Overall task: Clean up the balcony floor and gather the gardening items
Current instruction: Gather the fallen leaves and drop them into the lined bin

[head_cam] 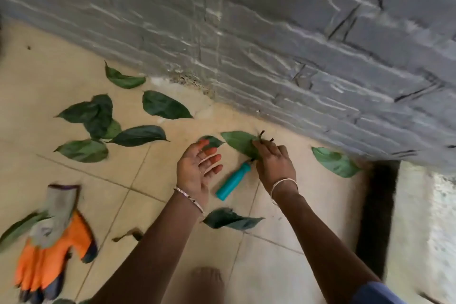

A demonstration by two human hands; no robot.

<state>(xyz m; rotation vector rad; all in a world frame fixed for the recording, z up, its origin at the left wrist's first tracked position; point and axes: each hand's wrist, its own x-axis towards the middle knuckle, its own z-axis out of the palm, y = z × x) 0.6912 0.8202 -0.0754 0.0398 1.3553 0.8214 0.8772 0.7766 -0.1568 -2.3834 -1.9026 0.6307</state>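
Note:
Several green leaves lie scattered on the beige tiled floor (61,192), with a cluster (98,121) at the left. My right hand (276,163) pinches a large leaf (239,142) near the wall, above a garden tool with a teal handle (233,181) whose dark prongs poke out past my fingers. My left hand (197,173) hovers beside it, palm up and fingers spread, holding nothing. A small leaf (212,142) lies just beyond its fingertips. An orange and grey gardening glove (51,249) lies at the lower left.
A grey stone-textured wall (271,44) borders the floor at the back. A dark gap (377,217) and a pale ledge (424,229) lie at the right. More leaves lie at the wall's foot (335,161), between my arms (230,219) and under the glove (17,229). My bare foot (207,279) stands below.

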